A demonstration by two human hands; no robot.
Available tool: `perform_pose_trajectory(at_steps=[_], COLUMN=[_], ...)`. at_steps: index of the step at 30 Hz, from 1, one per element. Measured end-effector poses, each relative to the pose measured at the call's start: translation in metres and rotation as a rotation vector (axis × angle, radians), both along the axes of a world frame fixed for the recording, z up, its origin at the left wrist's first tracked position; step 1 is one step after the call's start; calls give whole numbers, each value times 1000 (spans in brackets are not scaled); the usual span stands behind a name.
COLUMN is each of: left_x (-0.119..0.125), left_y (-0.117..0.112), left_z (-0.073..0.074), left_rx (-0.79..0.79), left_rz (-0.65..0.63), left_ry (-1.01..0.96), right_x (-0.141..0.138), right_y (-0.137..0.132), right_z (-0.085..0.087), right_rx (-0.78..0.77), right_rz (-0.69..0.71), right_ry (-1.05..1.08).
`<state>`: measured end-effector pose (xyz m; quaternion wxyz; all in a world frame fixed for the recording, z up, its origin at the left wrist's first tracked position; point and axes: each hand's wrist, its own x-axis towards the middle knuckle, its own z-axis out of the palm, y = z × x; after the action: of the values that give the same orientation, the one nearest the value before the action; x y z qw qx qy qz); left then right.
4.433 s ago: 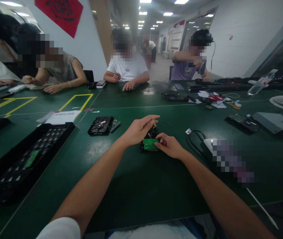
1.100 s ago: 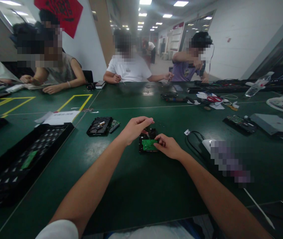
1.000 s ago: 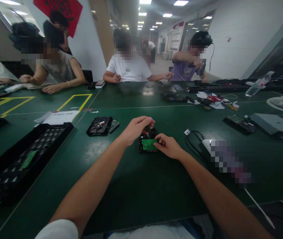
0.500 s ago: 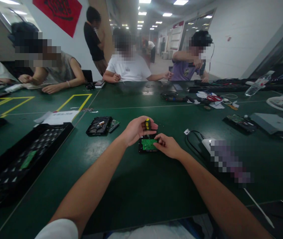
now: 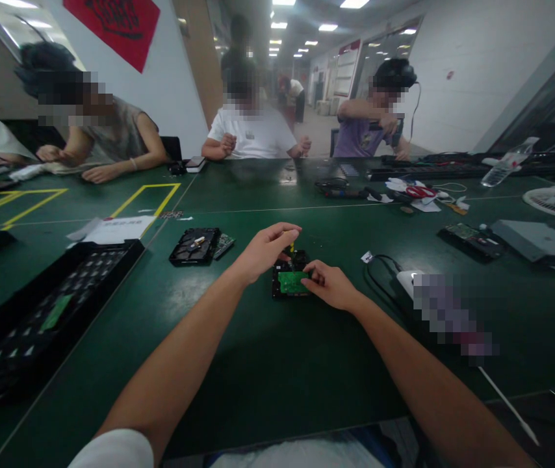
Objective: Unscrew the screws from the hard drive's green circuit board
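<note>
Green circuit board point(image 5: 291, 282) on a black hard disk drive point(image 5: 275, 286), both set on the dark green bench point(image 5: 238, 364) directly in front of the worker, between the two hands. The drive is laid flat with its board uppermost; the near part is covered by the board, while dark casing is exposed beyond it. Fine markings and individual screw heads are too small to be made out.

The screwdriver point(image 5: 292, 247), of which a sliver of yellow handle is seen, is pinched beneath the curved fingers of the left hand point(image 5: 272, 252) and is held roughly upright, its shaft directed down towards the far edge of the board. Contact of the tip is not resolved. The right hand point(image 5: 331, 286) is half curled, its fingertips laid on the right end of the board; whether the drive is gripped or merely steadied cannot be told.

The step in hand is judged to be the turning of a screw at the board's far edge. For the next move, the tip would need to be kept seated and the shaft upright under light pressure, with the drive braced by the right hand; slipping across the board is the likeliest fault.

To the left, well apart, a second hard disk drive point(image 5: 193, 247) is placed, with a small loose circuit board point(image 5: 223, 245) just beside it.
</note>
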<state>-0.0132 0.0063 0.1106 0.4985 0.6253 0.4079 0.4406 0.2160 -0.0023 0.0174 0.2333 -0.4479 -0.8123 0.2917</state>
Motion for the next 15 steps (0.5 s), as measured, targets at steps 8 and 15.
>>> perform_pose_trajectory(at_steps=[8, 15], left_x=[3, 1], left_y=[-6, 2], left_z=[2, -5], left_rx=[-95, -244], left_rz=[-190, -231], left_ry=[-148, -352], right_x=[0, 0], right_y=[0, 0], right_z=[-2, -1], right_rx=[2, 1], right_rz=[7, 3], right_ry=[31, 39])
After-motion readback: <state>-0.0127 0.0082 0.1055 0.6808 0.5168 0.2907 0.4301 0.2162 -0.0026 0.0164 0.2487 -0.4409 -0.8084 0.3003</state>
